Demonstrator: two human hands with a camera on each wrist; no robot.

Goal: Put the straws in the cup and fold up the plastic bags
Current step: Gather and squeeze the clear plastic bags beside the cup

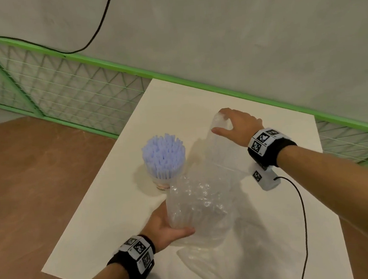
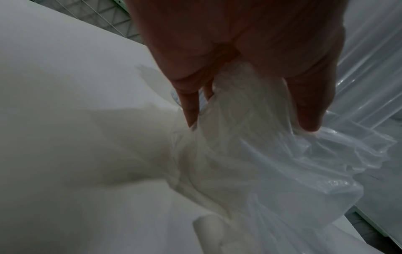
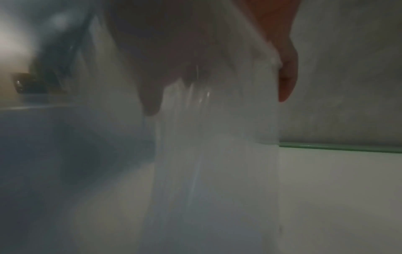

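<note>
A clear cup (image 1: 163,180) full of pale blue straws (image 1: 163,155) stands upright on the white table (image 1: 101,223). A long clear plastic bag (image 1: 205,201) stretches between my hands above the table. My left hand (image 1: 170,228) grips its crumpled near end, thumb on top and fingers hidden beneath; in the left wrist view the bunched plastic bag (image 2: 272,163) hangs from my left hand (image 2: 250,96). My right hand (image 1: 232,122) holds the far end, thumb and fingers around the film. In the right wrist view the plastic bag (image 3: 217,154) drapes over my right hand (image 3: 217,96).
More crumpled clear plastic (image 1: 210,267) lies on the table beneath the held bag. A green wire fence (image 1: 64,91) runs behind the table against a grey wall. A black cable (image 1: 301,218) trails from my right wrist across the table. Brown floor (image 1: 28,184) lies to the left.
</note>
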